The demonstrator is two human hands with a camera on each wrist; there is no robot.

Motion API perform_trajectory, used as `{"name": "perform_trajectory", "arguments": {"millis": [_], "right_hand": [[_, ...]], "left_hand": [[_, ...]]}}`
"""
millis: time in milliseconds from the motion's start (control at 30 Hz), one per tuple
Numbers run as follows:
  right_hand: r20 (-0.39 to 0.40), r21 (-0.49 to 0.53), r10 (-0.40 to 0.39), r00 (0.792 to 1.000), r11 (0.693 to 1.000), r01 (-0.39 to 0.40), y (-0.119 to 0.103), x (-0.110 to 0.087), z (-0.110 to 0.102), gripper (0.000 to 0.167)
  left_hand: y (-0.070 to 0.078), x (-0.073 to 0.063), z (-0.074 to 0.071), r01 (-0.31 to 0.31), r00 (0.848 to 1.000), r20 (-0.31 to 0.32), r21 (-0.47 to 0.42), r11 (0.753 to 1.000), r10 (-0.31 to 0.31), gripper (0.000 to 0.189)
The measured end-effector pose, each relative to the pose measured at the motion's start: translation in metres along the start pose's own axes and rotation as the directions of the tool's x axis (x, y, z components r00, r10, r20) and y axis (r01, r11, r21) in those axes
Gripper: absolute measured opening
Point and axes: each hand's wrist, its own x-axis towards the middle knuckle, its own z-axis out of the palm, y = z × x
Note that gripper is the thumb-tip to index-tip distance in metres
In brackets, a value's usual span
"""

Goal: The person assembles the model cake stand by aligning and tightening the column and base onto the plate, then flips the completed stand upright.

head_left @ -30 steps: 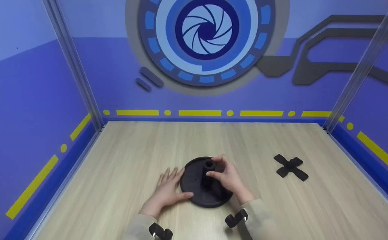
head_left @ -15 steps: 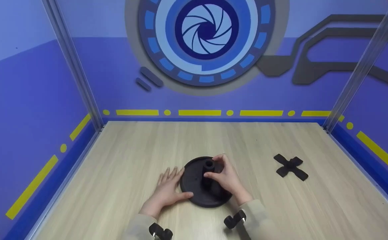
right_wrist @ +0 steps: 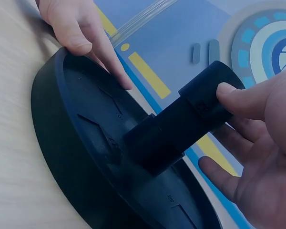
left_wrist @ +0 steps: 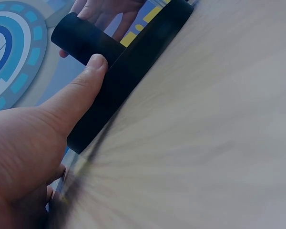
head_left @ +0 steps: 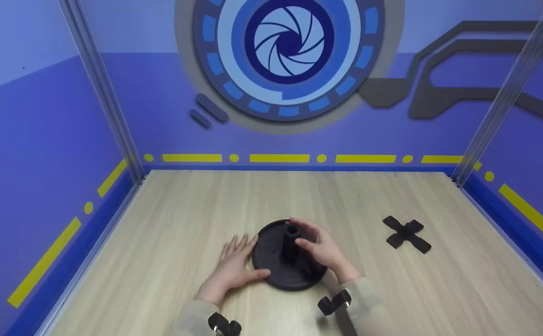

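- Right hand (head_left: 322, 243) — thumb and fingers curled round the upright black tube (head_left: 290, 247), near its top.
- Left hand (head_left: 235, 270) — fingers straight, thumb on the round black base (head_left: 271, 261) under the tube.
- Cross-shaped black piece (head_left: 407, 232) on the desk (head_left: 197, 210), right of both.

You have two hands (head_left: 236, 268) (head_left: 320, 245), one round black base (head_left: 268, 254), one black post (head_left: 290, 247), one black four-armed cross (head_left: 407, 232), two wrist cameras (head_left: 225, 324) (head_left: 334, 303) and one worktop (head_left: 187, 205).

The round black dish (head_left: 269, 256) and its upright black tube (head_left: 290, 247) looked like matt plastic. The pale, wood-grained tabletop (head_left: 197, 210) looked smooth.
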Motion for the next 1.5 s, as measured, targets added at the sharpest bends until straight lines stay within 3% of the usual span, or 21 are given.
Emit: {"name": "perform_trajectory", "arguments": {"millis": [267,533,767,1167,1333,1500], "right_hand": [[-0.078,-0.014,0.076,0.994,0.997,-0.077,-0.001,0.001,0.002,0.049],[-0.191,-0.054,0.091,0.977,0.993,-0.103,-0.002,0.002,0.006,0.045],[-0.275,-0.122,0.079,0.958,0.986,-0.116,-0.002,0.002,0.011,0.045],[-0.348,-0.17,0.023,0.937,0.982,-0.088,0.001,0.002,0.018,0.048],[-0.294,-0.124,0.055,0.954,0.988,-0.095,0.002,0.002,0.015,0.055],[-0.128,-0.045,0.01,0.992,0.999,-0.016,0.004,0.001,0.004,0.062]], "left_hand": [[-0.001,0.0,0.0,-0.008,1.0,-0.003,-0.004,1.0,0.008,0.106],[-0.001,-0.001,0.0,-0.008,1.0,-0.003,-0.009,1.0,0.008,0.106],[-0.001,0.0,0.001,-0.007,1.0,-0.007,-0.003,1.0,0.007,0.106],[-0.001,0.0,0.0,-0.011,1.0,-0.008,0.01,1.0,0.011,0.106],[0.001,0.0,-0.001,-0.01,1.0,-0.001,-0.009,1.0,0.01,0.106],[0.002,-0.001,-0.001,-0.004,1.0,0.003,-0.009,1.0,0.004,0.105]]}}
